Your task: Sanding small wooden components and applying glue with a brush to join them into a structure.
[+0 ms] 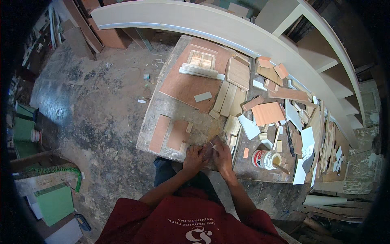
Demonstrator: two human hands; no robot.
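Note:
At the near edge of the worktable (pixel 172 103), my left hand (pixel 194 159) and my right hand (pixel 222 154) are close together with fingers bent. Between them is a small, dark brown flat piece (pixel 209 153), which both hands grip; its kind is hard to make out. Just left of my left hand lies a brown board piece (pixel 177 135) with small light wood blocks along its right side. A narrower brown strip (pixel 159 133) lies farther left. Pale wood blocks (pixel 232 125) sit just beyond my right hand.
On the right stands a white glue jar (pixel 265 160) with a stick in it, among scattered offcuts (pixel 268 113). A large brown panel (pixel 189 87) bears wood strips. A long curved pale panel (pixel 174 17) runs behind the table. Green boxes (pixel 55 204) stand at left.

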